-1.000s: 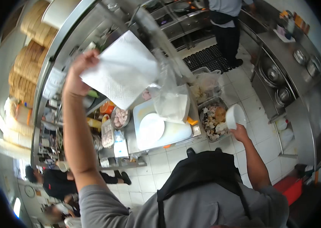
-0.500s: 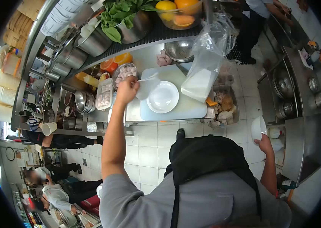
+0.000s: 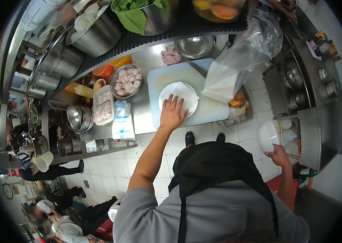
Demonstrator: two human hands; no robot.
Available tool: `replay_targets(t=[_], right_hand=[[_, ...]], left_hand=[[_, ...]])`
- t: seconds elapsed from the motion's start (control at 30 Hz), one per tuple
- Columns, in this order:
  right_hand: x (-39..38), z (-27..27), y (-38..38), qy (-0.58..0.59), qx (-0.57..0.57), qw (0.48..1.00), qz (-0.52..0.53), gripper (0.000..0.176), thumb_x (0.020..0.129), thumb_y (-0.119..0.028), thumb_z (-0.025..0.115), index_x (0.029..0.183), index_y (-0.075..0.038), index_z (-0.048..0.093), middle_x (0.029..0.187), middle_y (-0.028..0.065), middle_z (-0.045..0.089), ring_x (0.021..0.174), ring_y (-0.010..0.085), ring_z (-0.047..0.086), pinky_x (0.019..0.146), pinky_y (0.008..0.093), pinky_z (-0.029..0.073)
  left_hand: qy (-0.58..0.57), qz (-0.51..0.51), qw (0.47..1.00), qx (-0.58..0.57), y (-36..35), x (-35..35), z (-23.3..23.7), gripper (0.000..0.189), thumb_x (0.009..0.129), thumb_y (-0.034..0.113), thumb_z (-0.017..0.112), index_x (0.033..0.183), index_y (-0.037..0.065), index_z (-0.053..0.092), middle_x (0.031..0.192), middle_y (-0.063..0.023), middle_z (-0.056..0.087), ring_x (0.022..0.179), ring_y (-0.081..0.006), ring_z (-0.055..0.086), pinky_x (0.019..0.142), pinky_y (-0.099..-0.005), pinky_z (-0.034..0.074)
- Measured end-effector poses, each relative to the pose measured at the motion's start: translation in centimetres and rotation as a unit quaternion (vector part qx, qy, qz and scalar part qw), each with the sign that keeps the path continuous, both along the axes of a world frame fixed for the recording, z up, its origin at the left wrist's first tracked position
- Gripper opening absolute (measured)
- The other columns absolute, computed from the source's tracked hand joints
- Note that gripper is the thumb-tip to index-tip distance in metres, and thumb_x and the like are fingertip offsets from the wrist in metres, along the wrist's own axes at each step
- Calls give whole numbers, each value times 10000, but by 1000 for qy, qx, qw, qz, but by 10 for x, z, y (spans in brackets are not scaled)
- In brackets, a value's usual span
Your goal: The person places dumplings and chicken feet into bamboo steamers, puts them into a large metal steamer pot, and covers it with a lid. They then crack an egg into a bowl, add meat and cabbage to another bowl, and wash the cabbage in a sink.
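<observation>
My left hand [image 3: 174, 112] lies flat with fingers spread on a thin white sheet [image 3: 186, 90], perhaps paper. Under the sheet is a round white plate [image 3: 166, 90], whose rim shows around it. The plate rests on a pale blue-white cutting board [image 3: 215, 111]. Off to the right, my right hand [image 3: 280, 155] grips the edge of a white bowl [image 3: 266, 136] and holds it away from the counter. A knife [image 3: 197, 68] lies at the board's far edge, near a clear plastic bag [image 3: 235, 67] with white sheets inside.
Left of the board stand a metal bowl of meat chunks [image 3: 127, 81], a plastic tray of meat [image 3: 104, 106] and a blue-printed packet [image 3: 123, 121]. A colander [image 3: 194, 46] sits behind. Overhead, a shelf [image 3: 138, 43] carries pots. Other people work at lower left and upper right.
My left hand has moved right, from beside the meat bowl onto the plate. The sheet it was holding now lies on the plate. My right hand still holds the white bowl.
</observation>
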State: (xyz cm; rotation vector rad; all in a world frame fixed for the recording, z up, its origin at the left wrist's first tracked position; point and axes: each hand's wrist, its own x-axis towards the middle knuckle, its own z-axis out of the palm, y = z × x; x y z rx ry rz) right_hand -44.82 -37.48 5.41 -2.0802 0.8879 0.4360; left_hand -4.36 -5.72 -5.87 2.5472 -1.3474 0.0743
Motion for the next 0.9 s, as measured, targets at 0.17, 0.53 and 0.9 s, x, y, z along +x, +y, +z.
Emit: replay_targets(t=[0.17,0.53,0.9], right_hand=[[37,47,50,-3,5,999,46,341,793,-95,722,1113,-8,640,980,194,690,901,300,663,837,368,488],[192,77,162,-194,-96,916,339,172,833,-173,675,970,-69,666,831,162,667,796,372,651,716,462,507],[330,-52,190,-161,-307,796,497,185,810,-97,565,949,-122,684,813,108,700,774,297,692,692,426,536]], left_hand=[[24,23,995,97,15,11,-14,545,953,477,487,1408,176,489,1495,-168,383,1427,-366,264,1162,-549,176],[480,177,807,-296,81,29,93,543,968,452,515,1281,9,545,1136,-169,633,921,-264,640,836,-377,499],[475,259,799,-263,50,56,28,297,858,180,516,918,-78,650,719,-166,667,570,-215,662,542,-327,530]])
